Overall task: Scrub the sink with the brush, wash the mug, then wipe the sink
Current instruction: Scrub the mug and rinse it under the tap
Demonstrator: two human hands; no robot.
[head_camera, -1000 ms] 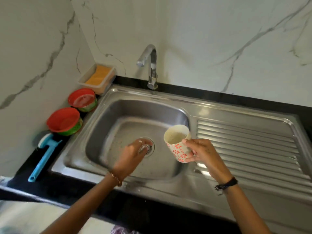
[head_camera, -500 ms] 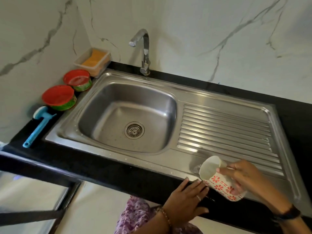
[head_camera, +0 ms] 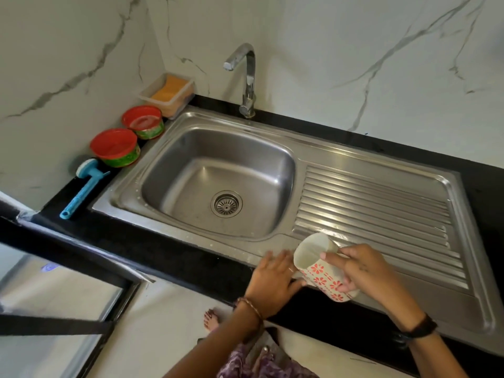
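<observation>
Mug (head_camera: 324, 271), white with red flowers, is tilted over the sink's (head_camera: 191, 124) front rim beside the ribbed drainboard; I see my right hand (head_camera: 362, 271) curled round it, my left hand (head_camera: 272, 279) flat with fingers straight against its side.

Bright, soft daylight — even on the marble wall (head_camera: 354, 50). White glare streaks the drainboard (head_camera: 381, 208) ribs; the tap (head_camera: 246, 75) throws a faint shadow. Edges bow from the wide lens — slightly soft detail throughout.
</observation>
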